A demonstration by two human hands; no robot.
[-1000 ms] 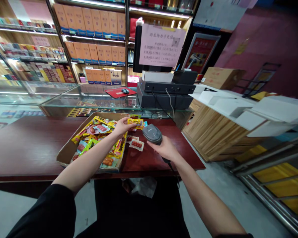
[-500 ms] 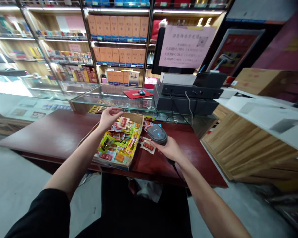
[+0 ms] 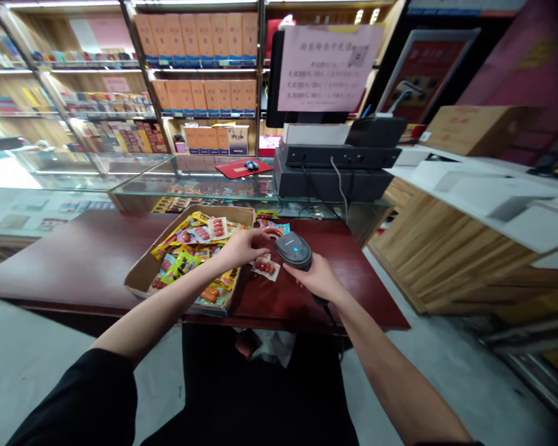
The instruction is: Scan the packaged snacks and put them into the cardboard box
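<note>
My right hand (image 3: pixel 320 277) is wrapped round the handle of a dark handheld scanner (image 3: pixel 294 249), its head pointing left over the table. My left hand (image 3: pixel 244 248) is at the right side of a cardboard box (image 3: pixel 137 277) full of small snack packets (image 3: pixel 182 265). Its fingers are bent over the packets lying beside the box; whether they grip one I cannot make out. A packet of small red sausages (image 3: pixel 266 267) lies on the dark red table between the box and the scanner. Another packet (image 3: pixel 274 228) lies behind it, partly hidden.
Behind the table stands a glass counter (image 3: pixel 186 176) with a red mouse pad (image 3: pixel 237 168), a mouse and a black cash drawer (image 3: pixel 330 184) with cables. A cardboard carton (image 3: pixel 469 129) sits on the right-hand cabinet. The scanner's cable hangs over the table's front edge.
My left hand has moved right, from above the box to the loose packets beside it. The scanner stays in my right hand. The whole view has shifted slightly.
</note>
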